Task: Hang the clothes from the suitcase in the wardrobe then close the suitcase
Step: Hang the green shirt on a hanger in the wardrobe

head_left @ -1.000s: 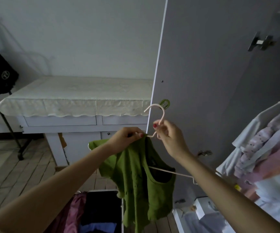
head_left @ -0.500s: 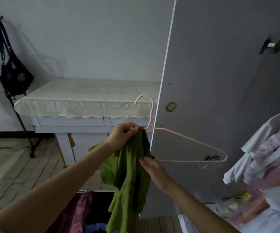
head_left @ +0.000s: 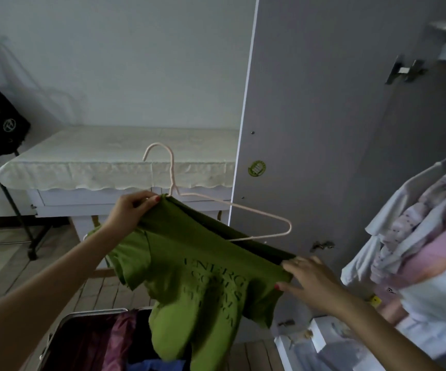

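Shirt (head_left: 189, 263) stretched between our hands: left (head_left: 129, 210) pinches collar and hanger (head_left: 216, 207) at ten o'clock, right (head_left: 310, 282) grips hem at three.

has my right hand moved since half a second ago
Yes. The right hand went rightward, from the wardrobe door's left edge to below its lower hinge, pulling the green shirt wide.

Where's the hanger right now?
Centre of the head view: the pink hanger is half inside the green T-shirt, its neck at the left hand, before the wardrobe door.
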